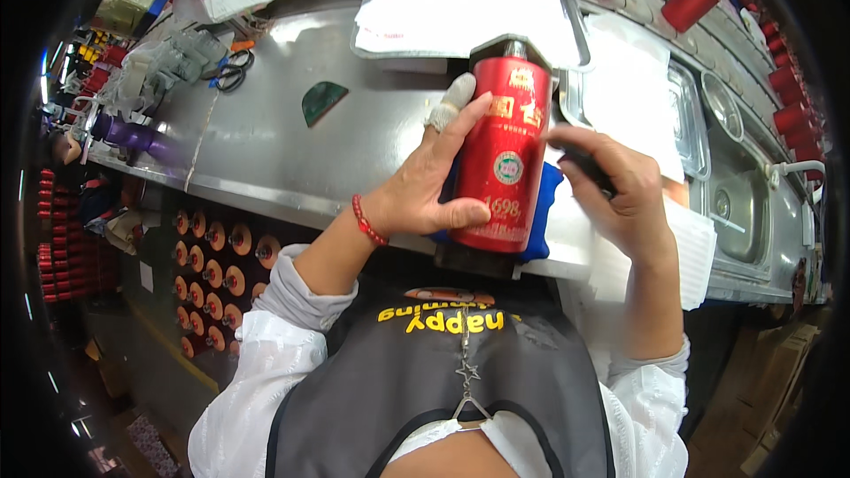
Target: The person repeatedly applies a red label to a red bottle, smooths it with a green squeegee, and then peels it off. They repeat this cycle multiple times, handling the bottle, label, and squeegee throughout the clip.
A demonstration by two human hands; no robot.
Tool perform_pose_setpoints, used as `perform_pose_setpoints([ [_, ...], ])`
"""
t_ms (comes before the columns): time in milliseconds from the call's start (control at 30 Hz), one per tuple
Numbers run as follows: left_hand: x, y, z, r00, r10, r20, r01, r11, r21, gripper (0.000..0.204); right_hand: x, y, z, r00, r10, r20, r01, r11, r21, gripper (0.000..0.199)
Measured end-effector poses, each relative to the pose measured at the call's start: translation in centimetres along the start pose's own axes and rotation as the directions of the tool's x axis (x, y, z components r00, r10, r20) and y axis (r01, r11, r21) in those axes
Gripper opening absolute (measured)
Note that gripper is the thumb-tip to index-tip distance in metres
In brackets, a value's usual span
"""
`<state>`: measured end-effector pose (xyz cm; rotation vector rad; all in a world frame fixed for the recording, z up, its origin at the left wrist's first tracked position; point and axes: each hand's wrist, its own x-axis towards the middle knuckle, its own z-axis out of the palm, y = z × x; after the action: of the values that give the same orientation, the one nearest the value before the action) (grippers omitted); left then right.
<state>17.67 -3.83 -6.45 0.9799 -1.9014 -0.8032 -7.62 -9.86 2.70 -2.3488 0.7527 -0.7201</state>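
Two hands are working: the left hand [434, 186] is gripping the red bottle [503, 159] standing upright, while the right hand [620, 190] is pinching a small dark thing [586, 168] just beside it.

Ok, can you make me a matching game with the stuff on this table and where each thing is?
Things:
1. red bottle
2. scissors
3. bead bracelet
4. blue cloth

Places:
A. on the left wrist
B. far left on the metal table
C. under the bottle, at the table's near edge
D. held in the left hand

Pairs: 1-D, 2-B, 3-A, 4-C
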Motion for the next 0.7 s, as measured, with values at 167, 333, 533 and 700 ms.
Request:
perform_pose_setpoints([
  [167, -0.5, -0.1, 0.0, 0.998, -0.058, -0.009, 0.056, 0.993, -0.103, 0.108, 7.3, 1.7, 0.0, 0.993, 0.013, 0.116, -0.004, 0.997, -0.081, 0.018],
  [333, -4.0, -6.1, -6.1, 0.912, -0.227, -0.342, 0.379, 0.784, 0.491, 0.044, 6.0, -1.8, 0.8, 0.937, -0.287, 0.198, 0.326, 0.923, -0.203, 0.018],
  [533, -5.1, -12.3, -10.6, 0.753, -0.466, -0.465, 0.646, 0.385, 0.660, 0.046, 7.3, 2.0, -0.4, 0.999, -0.033, -0.014, 0.029, 0.968, -0.249, 0.017],
  [700, -4.6, -11.7, -13.8, 0.668, -0.676, -0.310, 0.662, 0.349, 0.664, 0.052, 1.7, -3.4, 1.9, 0.885, -0.347, 0.311, 0.411, 0.895, -0.171, 0.019],
])
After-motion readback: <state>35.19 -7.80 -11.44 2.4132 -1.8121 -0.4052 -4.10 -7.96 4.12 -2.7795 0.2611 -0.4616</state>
